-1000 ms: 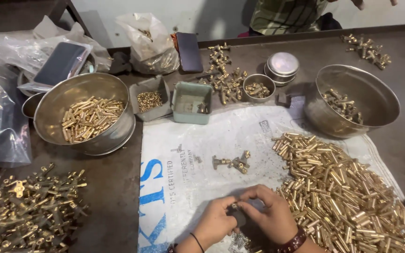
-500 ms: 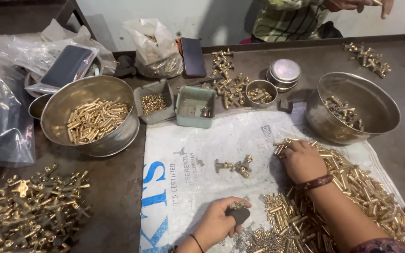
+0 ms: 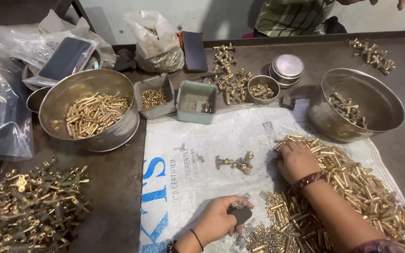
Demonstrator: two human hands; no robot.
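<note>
My left hand (image 3: 217, 220) grips a small dark tool (image 3: 240, 213) with a tiny brass part at its top, low over the white printed sack (image 3: 188, 159). My right hand (image 3: 296, 161) reaches into the upper left edge of a big heap of brass tubes (image 3: 352, 182), fingers curled among them; whether it holds one is hidden. A few assembled brass fittings (image 3: 235, 163) lie on the sack between my hands. Small springs (image 3: 247, 229) are scattered beside the tool.
A steel bowl of brass tubes (image 3: 92, 112) stands at left, another steel bowl (image 3: 357, 103) at right. Small trays (image 3: 195, 100), a round tin (image 3: 288, 68), bags and a phone (image 3: 194, 50) line the back. Brass valve parts (image 3: 29, 206) pile at lower left. Another person sits across the table.
My right hand left my left hand and moved up and right to the tube heap's upper left edge. My left hand stayed low, still holding the dark tool.
</note>
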